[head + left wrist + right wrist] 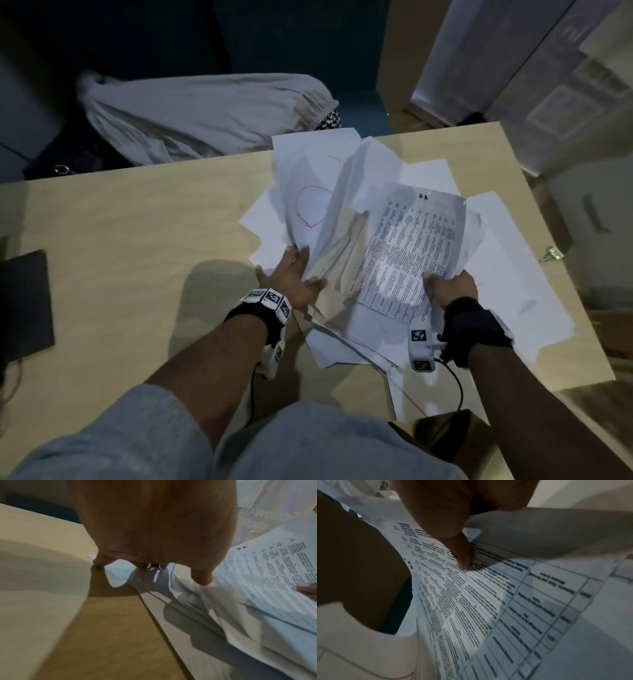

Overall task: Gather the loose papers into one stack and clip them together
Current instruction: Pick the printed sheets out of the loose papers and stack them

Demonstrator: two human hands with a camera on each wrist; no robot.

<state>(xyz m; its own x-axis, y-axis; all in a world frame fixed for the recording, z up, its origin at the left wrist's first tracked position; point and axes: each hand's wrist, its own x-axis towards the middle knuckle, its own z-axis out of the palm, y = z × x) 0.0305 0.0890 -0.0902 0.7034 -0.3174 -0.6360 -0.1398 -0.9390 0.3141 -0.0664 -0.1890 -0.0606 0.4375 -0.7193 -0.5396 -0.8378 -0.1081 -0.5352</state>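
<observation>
A pale wooden tabletop [137,240] fills most of the head view, and its right half is covered by a loose spread of papers [507,260] — white sheets lying at many angles, overlapping one another, some reaching the far edge and some hanging over the near edge. Beyond the far edge a grey cloth bundle [205,113] is seen, and a dark flat object [25,305] lies at the left edge of the tabletop.

Among the papers, several sheets are raised off the surface between the two hands. A sheet with a red drawn loop [313,205] stands tilted on the left side of the raised bunch; a printed sheet [411,246] with a dense table of text lies on top at the right.

The left hand [291,274] is laid flat with fingers straight and spread, pressed against the left edge of the raised sheets, its fingertips on paper and tabletop in the left wrist view. The right hand [452,286] is closed in a grip on the near corner of the printed sheet — the thumb [462,555] is pressed on its printed face, the fingers hidden beneath.

A small metal clip [553,254] lies near the right edge, just beside the papers.
</observation>
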